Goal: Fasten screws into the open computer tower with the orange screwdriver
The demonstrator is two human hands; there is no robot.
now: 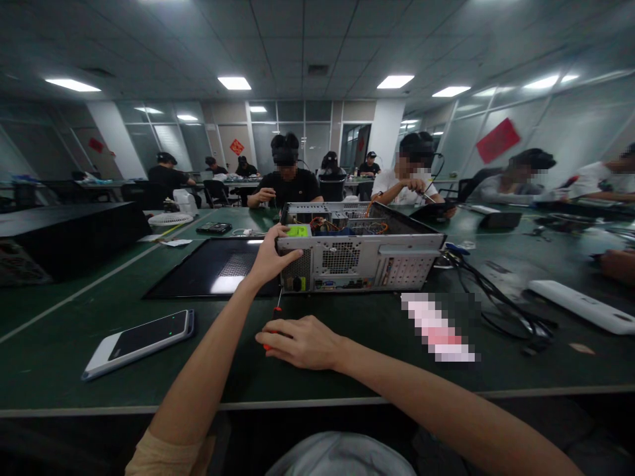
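An open desktop computer case (367,268) lies on its side on the green table, its metal back panel facing me and wires showing inside. At the left corner of the case, my left hand (270,260) grips the edge, fingers over the top beside a yellow-green label (297,231) and thumb along the back panel. My right hand (302,342) is closed around a red-and-black screwdriver (277,317). The thin shaft points up toward the lower left corner of the back panel; whether its tip touches a screw is too small to tell.
A black side panel (198,268) lies left of the case, with a phone-like device (141,344) nearer me. Black cables (501,311) and a white power strip (583,306) lie right. Another black case (74,238) stands far left. Several people work across the table.
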